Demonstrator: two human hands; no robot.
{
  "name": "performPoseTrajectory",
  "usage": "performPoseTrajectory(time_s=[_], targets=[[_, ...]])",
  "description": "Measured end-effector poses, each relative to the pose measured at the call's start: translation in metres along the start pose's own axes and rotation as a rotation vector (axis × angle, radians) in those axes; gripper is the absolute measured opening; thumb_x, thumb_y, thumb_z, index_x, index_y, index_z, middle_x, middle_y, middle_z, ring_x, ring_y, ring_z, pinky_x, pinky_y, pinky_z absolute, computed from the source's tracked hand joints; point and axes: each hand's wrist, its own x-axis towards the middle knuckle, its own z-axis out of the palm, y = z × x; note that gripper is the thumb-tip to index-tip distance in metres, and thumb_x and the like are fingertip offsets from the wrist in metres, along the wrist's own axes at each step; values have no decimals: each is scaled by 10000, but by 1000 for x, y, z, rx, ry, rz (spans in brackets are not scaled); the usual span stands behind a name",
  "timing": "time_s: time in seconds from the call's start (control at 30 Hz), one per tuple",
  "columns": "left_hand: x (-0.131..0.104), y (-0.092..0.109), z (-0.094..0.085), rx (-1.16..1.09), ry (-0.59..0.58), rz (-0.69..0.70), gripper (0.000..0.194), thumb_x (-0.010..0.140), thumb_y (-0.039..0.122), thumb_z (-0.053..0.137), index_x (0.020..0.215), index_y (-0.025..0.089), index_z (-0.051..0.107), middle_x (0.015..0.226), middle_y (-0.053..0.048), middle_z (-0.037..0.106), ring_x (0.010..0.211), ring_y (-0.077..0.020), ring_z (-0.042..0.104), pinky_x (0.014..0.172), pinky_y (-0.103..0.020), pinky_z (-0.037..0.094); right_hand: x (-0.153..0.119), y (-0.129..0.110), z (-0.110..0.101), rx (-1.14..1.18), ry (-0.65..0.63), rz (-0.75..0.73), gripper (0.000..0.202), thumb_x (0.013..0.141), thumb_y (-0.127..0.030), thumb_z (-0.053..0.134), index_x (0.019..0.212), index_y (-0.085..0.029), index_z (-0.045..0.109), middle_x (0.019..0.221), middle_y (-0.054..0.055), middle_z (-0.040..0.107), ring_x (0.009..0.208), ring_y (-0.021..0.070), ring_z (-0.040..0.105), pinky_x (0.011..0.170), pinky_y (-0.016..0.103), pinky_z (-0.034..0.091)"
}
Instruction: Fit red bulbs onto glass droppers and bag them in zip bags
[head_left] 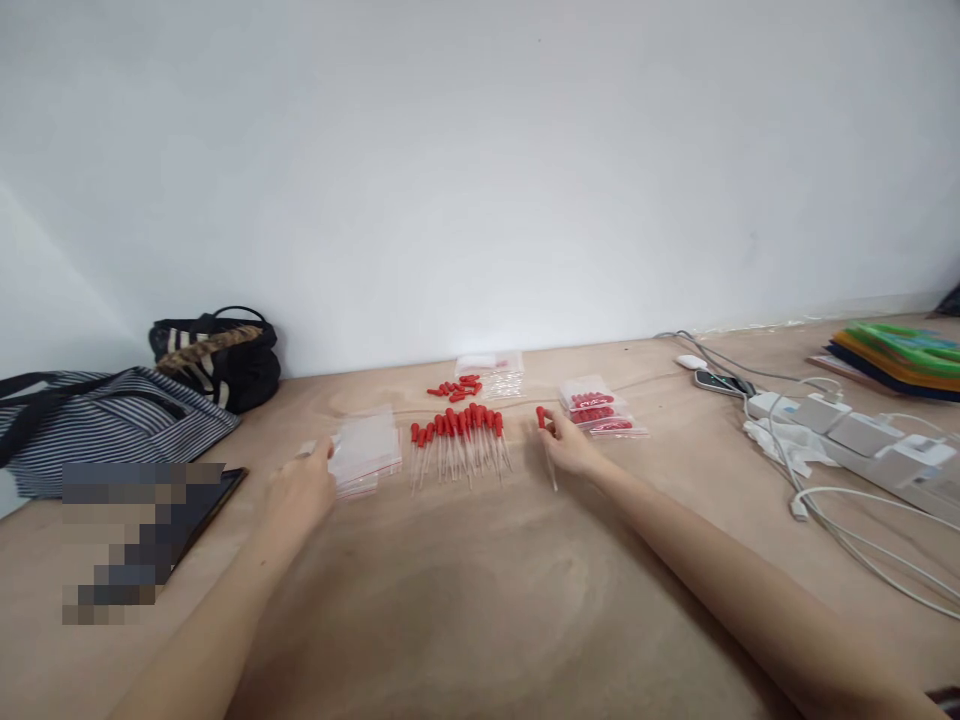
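My right hand (571, 445) pinches a dropper (550, 468) just below its red rubber bulb; its thin clear tube points down toward the table. My left hand (300, 488) is at the left edge of a stack of clear zip bags (366, 445), its fingers curled in against the bags; the exact grip is partly hidden. Between the hands lies a row of several droppers (457, 440) with red bulbs at the far end. Behind them are loose red rubber bulbs (456, 386) and a bundle of clear tubes (502, 383). Filled zip bags (596, 410) with red-bulbed droppers lie beyond my right hand.
At left are a striped bag (127, 425), a black bag (240, 365) and a dark flat device (202, 510), partly pixelated. On the right stand a power strip with white chargers (855, 430), white cables (862, 545), crumpled tissue (787, 447) and a colourful stack (900, 355). A white wall (480, 180) rises behind.
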Motion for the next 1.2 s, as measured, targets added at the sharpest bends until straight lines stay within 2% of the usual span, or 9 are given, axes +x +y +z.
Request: performPoseTrajectory(time_s=[0.1,0.23,0.3,0.37,0.47,0.53,0.67,0.93,1.2], targets=[[-28,31,-7,-59,-184,86,194,701,130,401,750,183,581,633,-45,608,672,-240,608,619,-336,438,-18,5,-8,141,-56,7,340,753,-217,433,1090,-182,406,530,-75,470,455,107,480,445,219,390],[-61,67,7,-485,-518,127,244,762,253,409,921,167,573,541,20,580,488,-152,586,473,-233,435,-39,10,-12,558,-97,161,535,723,-237,508,1200,-195,270,551,-88,438,416,90,467,406,212,388],[-66,70,12,-588,-471,235,343,817,334,395,1089,166,519,630,9,602,456,-123,565,451,-223,444,-43,11,-14,659,-68,201,523,689,-254,578,1145,-210,326,597,-75,446,448,88,500,423,216,412],[-66,63,11,-574,-343,517,367,833,359,422,1166,222,494,777,-18,629,571,-128,598,542,-244,489,-44,13,-18,678,-44,192,450,657,-281,633,1041,-216,408,630,-62,461,483,92,532,455,226,446],[-63,47,3,-419,-243,981,454,795,403,521,1234,308,453,1112,-57,590,1003,-225,555,881,-389,433,-44,16,-22,687,-75,168,349,635,-333,671,904,-201,492,637,-43,495,549,111,571,537,260,494],[-65,41,1,-314,-290,1080,611,778,463,532,1328,305,316,1313,-67,440,1202,-272,392,1005,-465,291,-43,18,-24,665,-129,165,325,630,-361,680,860,-182,536,637,-30,527,588,119,584,594,283,508],[-70,53,11,-260,-378,1035,688,818,472,471,1383,275,132,1418,-79,241,1281,-274,254,1032,-492,218,-43,23,-31,480,-231,101,329,625,-371,685,862,-158,603,647,-6,591,605,124,582,613,297,507],[-72,93,19,-348,-319,955,707,766,425,550,1365,221,232,1391,-107,305,1271,-288,273,1021,-500,258,-47,17,-55,-139,-289,-392,119,706,-243,616,810,-220,668,847,43,622,782,181,576,718,336,465],[-79,102,33,-442,-349,762,946,685,513,615,1386,188,69,1381,-175,298,1255,-332,287,990,-526,290,-52,7,-57,-123,-325,-397,97,748,-265,573,747,-211,653,732,20,603,671,152,561,609,282,445]])
